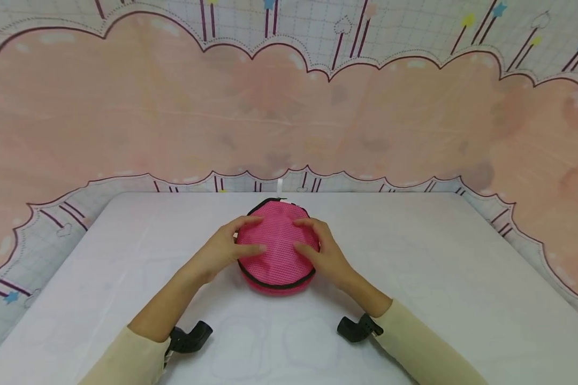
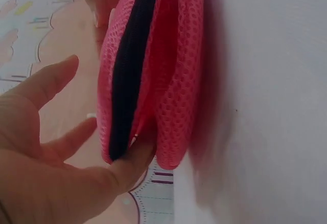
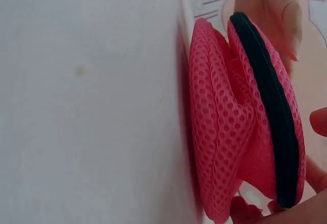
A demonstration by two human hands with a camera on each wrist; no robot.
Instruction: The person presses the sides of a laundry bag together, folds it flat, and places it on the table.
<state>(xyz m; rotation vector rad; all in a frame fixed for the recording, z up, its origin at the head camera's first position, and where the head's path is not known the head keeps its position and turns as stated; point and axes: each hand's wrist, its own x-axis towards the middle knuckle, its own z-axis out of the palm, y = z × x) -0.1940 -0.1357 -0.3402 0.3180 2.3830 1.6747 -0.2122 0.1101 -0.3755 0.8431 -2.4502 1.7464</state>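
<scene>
A round pink mesh pouch (image 1: 278,240) with a black zipper edge lies on the white table. My left hand (image 1: 221,247) grips its left side, thumb and a finger on the top face. On the opposite side my right hand (image 1: 328,254) holds it the same way. From the left wrist, the pouch (image 2: 179,101) shows a gap below its dark zipper band (image 2: 130,75), and a finger of the left hand (image 2: 56,162) reaches into that gap. In the right wrist view, fingers of the right hand (image 3: 301,211) go under the zippered layer of the pouch (image 3: 217,127).
The white table (image 1: 414,256) spreads around the pouch. Behind and beside it hangs a peach and white patterned cloth (image 1: 289,117). A black wrist camera (image 1: 192,338) sits at the left sleeve, another black camera (image 1: 358,328) at the right sleeve.
</scene>
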